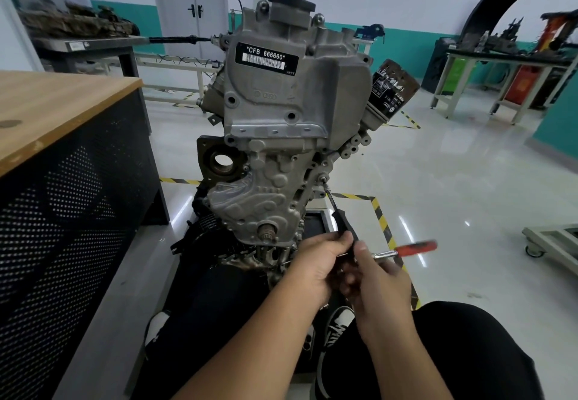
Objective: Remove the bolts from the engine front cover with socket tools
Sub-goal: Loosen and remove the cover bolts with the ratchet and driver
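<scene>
Now both hands hold tools: left hand [316, 262] fingers wrap the black driver [339, 218] on a bolt [323, 179]; right hand [375, 277] grips the red-handled ratchet [406, 251]. Keep the driver straight and turn slowly.

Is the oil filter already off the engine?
No, the black oil filter is mounted on the engine, at its upper right side.
</scene>
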Tool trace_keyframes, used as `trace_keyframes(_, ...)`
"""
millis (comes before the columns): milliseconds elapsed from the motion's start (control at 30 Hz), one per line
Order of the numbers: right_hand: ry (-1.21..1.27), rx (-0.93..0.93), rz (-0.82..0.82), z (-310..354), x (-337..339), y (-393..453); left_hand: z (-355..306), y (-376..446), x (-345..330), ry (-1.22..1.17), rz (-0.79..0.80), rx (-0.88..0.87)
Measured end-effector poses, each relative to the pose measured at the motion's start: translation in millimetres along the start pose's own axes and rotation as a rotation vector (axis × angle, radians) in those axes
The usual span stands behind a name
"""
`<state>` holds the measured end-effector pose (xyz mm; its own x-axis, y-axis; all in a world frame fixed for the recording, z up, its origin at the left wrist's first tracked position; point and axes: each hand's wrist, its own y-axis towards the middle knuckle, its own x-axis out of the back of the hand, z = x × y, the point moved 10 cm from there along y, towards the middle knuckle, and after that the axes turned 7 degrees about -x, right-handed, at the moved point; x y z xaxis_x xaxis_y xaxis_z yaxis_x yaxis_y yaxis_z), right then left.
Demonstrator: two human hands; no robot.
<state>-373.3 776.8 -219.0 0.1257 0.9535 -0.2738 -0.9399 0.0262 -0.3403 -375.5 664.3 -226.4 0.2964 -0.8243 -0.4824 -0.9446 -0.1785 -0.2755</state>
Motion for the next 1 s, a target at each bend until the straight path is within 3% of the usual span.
trace_keyframes(67, -0.382, 0.237, -0.138, 22, 6, -2, 1, -1, 1, -0.024, -0.015, 0.012)
trace_keyframes(100, -0.431, 0.268, -0.158, 23, 5, -2, 1, -1, 0, -0.025, -0.006, 0.025)
trace_keyframes(133, -0.329, 0.222, -0.117, 18, 3, 0, 1, -1, -1, -0.015, 0.017, 0.044)
trace_keyframes(233, 0.384, -0.285, 0.183, -27, -31, -10, 1, -1, -3, -0.023, 0.067, 0.087)
trace_keyframes(300, 0.491, -0.410, 0.225, -39, -41, -15, 2, -2, 1, -0.062, 0.039, 0.107)
trace_keyframes(367, 0.245, -0.269, 0.142, -34, -30, -10, 2, -3, 1, -0.089, 0.013, 0.103)
trace_keyframes(467, -0.417, 0.177, -0.095, 6, -10, -8, -1, -6, -2, -0.095, -0.001, 0.096)
trace_keyframes(500, -0.492, 0.245, -0.126, 11, -10, -9, -3, -7, -3, -0.099, 0.001, 0.096)
trace_keyframes(533, -0.430, 0.226, -0.109, 10, -11, -9, -4, -7, -3, -0.109, 0.005, 0.101)
trace_keyframes(633, 0.352, -0.256, 0.203, -23, -36, -14, -4, -5, -1, -0.083, 0.020, 0.120)
trace_keyframes(667, 0.512, -0.366, 0.272, -26, -44, -18, -4, -1, 3, -0.049, 0.012, 0.098)
trace_keyframes(733, 0.428, -0.319, 0.261, -21, -38, -14, -8, 4, 9, -0.012, -0.018, 0.031)
trace_keyframes(833, -0.201, 0.082, -0.011, 9, -11, -7, -10, 3, 11, -0.028, -0.050, -0.009)
trace_keyframes(867, -0.231, 0.120, -0.055, 10, -10, -7, -10, 3, 11, -0.039, -0.053, -0.017)
trace_keyframes(900, -0.178, 0.116, -0.049, 9, -11, -9, -11, 3, 11, -0.045, -0.057, -0.025)
trace_keyframes(933, 0.018, -0.009, 0.029, -1, -17, -8, -12, 3, 12, -0.050, -0.058, -0.036)
trace_keyframes(1000, 0.591, -0.407, 0.275, -21, -43, -18, -15, 4, 13, -0.072, -0.073, -0.054)
